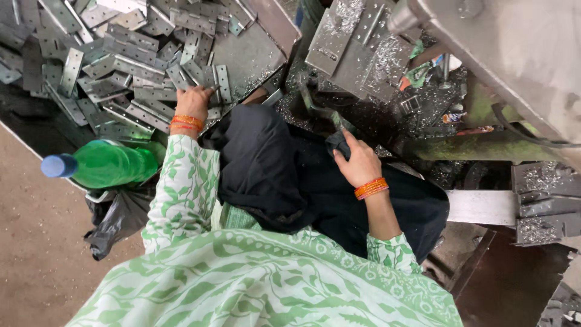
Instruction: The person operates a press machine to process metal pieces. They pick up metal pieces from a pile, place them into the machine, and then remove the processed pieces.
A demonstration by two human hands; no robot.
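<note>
Nearest us, our green-and-white patterned sleeves (pixel 254 278) frame a black cloth (pixel 284 175) spread over the lap. Our right hand (pixel 358 162), orange bangles at the wrist, is clenched on a dark handle (pixel 336 130) that leads up toward the machine. Our left hand (pixel 193 102) reaches into the tray (pixel 254 57) and closes its fingers on a flat metal hinge plate (pixel 213 91) at the near edge of the heap of plates (pixel 115 54). A green bottle (pixel 106 163) lies just left. Farther off, metal shavings (pixel 387 60) cover the machine (pixel 363 48).
</note>
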